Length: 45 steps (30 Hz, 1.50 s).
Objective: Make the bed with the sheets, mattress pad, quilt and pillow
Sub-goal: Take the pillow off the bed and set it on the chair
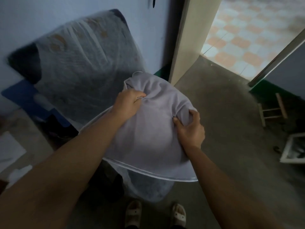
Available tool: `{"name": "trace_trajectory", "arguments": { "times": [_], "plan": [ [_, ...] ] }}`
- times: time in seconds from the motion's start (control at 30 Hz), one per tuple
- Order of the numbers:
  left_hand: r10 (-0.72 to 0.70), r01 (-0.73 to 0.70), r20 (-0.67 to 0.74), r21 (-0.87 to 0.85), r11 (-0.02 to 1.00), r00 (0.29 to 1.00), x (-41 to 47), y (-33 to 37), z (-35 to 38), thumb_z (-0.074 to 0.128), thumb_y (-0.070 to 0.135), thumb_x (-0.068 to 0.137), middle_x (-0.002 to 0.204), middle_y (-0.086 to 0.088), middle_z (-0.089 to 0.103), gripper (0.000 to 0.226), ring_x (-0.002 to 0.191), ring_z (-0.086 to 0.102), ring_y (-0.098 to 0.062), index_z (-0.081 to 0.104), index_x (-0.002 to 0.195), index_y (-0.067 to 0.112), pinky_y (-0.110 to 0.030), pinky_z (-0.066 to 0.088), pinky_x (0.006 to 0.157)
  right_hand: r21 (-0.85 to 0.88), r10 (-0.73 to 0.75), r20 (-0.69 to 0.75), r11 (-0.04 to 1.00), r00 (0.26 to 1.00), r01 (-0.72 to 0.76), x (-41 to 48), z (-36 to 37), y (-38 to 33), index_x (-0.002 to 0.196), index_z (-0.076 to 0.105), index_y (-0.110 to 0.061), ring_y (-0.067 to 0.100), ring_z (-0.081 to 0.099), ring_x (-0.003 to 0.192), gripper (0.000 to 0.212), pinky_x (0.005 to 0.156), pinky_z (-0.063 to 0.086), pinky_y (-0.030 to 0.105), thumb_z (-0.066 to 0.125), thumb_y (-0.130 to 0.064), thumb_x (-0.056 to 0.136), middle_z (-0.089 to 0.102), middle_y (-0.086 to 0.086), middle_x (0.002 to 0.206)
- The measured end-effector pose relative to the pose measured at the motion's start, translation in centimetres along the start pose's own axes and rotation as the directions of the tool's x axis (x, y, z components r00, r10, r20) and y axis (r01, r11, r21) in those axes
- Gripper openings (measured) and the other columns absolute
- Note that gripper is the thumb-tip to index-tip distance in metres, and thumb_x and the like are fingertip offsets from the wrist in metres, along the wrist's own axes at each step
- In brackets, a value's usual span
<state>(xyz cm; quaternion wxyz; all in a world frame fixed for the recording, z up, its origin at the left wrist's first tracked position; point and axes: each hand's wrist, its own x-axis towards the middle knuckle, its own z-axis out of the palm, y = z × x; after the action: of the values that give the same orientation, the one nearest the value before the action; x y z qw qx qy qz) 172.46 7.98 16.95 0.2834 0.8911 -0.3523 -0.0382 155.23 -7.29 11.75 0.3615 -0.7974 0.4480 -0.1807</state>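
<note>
A plump grey pillow with a pale piped edge is held up in front of me, above the floor. My left hand is clenched on a bunch of its cover near the top left corner. My right hand pinches the cover at the right side. A patterned mattress wrapped in clear plastic leans against the blue wall at the left, behind the pillow. The frame is blurred by motion. No bed frame shows.
An open doorway with a tiled floor beyond lies at the upper right. A small wooden stool and a white-framed object sit on the concrete floor at right. White items lie at the left edge. My slippered feet show below.
</note>
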Motion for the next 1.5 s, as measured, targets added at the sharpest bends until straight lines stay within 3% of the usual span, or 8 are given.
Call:
{"name": "trace_trajectory", "arguments": {
  "times": [0.2,0.37,0.7,0.93,1.13,1.23,1.3,1.5],
  "plan": [
    [-0.079,-0.001,0.330,0.237,0.972,0.941,-2.6,-7.9,3.6,0.036,0.029,0.084,0.120,-0.013,0.063,0.045,0.109,0.059,-0.034,0.067,0.116,0.025,-0.042,0.046,0.093,-0.076,0.192,0.268,0.981,0.944,-0.178,-5.7,9.8,4.3,0.133,0.034,-0.028,0.037,0.058,0.110,0.065,0.083,0.045,0.039,0.064,-0.053,0.081,0.060,0.010,0.125],
    [-0.245,0.070,0.424,0.387,0.919,0.872,-5.7,-15.6,6.4,0.050,0.027,0.093,0.128,-0.012,0.055,0.031,0.118,0.053,-0.033,0.061,0.122,0.031,-0.044,0.041,0.100,-0.077,0.213,0.438,0.977,0.873,-0.199,-8.8,15.7,6.2,0.137,0.030,-0.013,0.041,0.055,0.113,0.064,0.081,0.042,0.036,0.065,-0.033,0.087,0.056,0.020,0.126],
    [-0.179,0.006,0.464,0.351,0.936,0.868,-7.4,-16.5,7.7,0.048,0.012,0.089,0.115,-0.016,0.054,0.031,0.109,0.055,-0.036,0.064,0.116,0.015,-0.043,0.046,0.094,-0.270,0.282,0.591,0.952,0.756,-0.144,-8.3,16.7,7.1,0.143,0.027,-0.012,0.037,0.053,0.117,0.062,0.090,0.042,0.035,0.059,-0.024,0.091,0.056,0.022,0.126],
    [0.019,-0.155,0.446,0.269,0.951,0.895,-4.7,-7.2,4.4,0.044,0.014,0.093,0.114,-0.017,0.060,0.025,0.107,0.058,-0.035,0.065,0.106,0.008,-0.042,0.048,0.088,-0.292,0.208,0.472,0.954,0.857,-0.070,-5.9,10.1,2.9,0.123,0.054,-0.015,0.031,0.057,0.110,0.034,0.090,0.044,0.033,0.052,-0.031,0.093,0.063,0.014,0.117],
    [0.196,-0.316,0.445,0.214,0.924,0.874,-2.9,2.1,1.2,0.043,0.020,0.096,0.134,-0.010,0.054,0.036,0.119,0.051,-0.030,0.055,0.130,0.020,-0.037,0.041,0.098,-0.231,0.060,0.282,0.973,0.958,0.007,-5.3,1.6,-0.6,0.095,0.067,-0.014,0.031,0.063,0.095,0.019,0.077,0.050,0.036,0.053,-0.025,0.090,0.070,0.011,0.096],
    [0.293,-0.417,0.432,0.228,0.880,0.853,-2.3,7.3,0.3,0.043,0.022,0.096,0.133,-0.009,0.055,0.034,0.119,0.052,-0.028,0.058,0.126,0.020,-0.038,0.042,0.097,-0.229,0.042,0.168,0.974,0.985,-0.002,-5.7,-3.8,-1.2,0.077,0.063,-0.012,0.032,0.063,0.086,0.019,0.066,0.044,0.032,0.052,-0.024,0.088,0.068,0.012,0.086],
    [0.403,-0.514,0.407,0.211,0.832,0.820,-2.3,11.8,-0.2,0.042,0.018,0.094,0.118,-0.010,0.063,0.029,0.106,0.058,-0.029,0.066,0.110,0.016,-0.034,0.045,0.081,-0.230,0.034,0.088,0.973,0.996,-0.013,-6.3,-8.1,-1.1,0.062,0.047,-0.014,0.033,0.061,0.081,0.028,0.061,0.037,0.029,0.051,-0.022,0.088,0.061,0.014,0.078],
    [0.633,-0.698,0.357,0.084,0.711,0.688,-4.8,26.3,0.2,0.041,0.018,0.093,0.106,-0.010,0.068,0.029,0.095,0.062,-0.030,0.069,0.102,0.016,-0.038,0.051,0.082,-0.252,0.072,-0.153,0.961,0.986,-0.109,-10.0,-21.7,1.6,0.063,0.044,-0.015,0.027,0.057,0.072,0.029,0.055,0.033,0.030,0.051,-0.023,0.089,0.053,0.002,0.068]
  ]
}}
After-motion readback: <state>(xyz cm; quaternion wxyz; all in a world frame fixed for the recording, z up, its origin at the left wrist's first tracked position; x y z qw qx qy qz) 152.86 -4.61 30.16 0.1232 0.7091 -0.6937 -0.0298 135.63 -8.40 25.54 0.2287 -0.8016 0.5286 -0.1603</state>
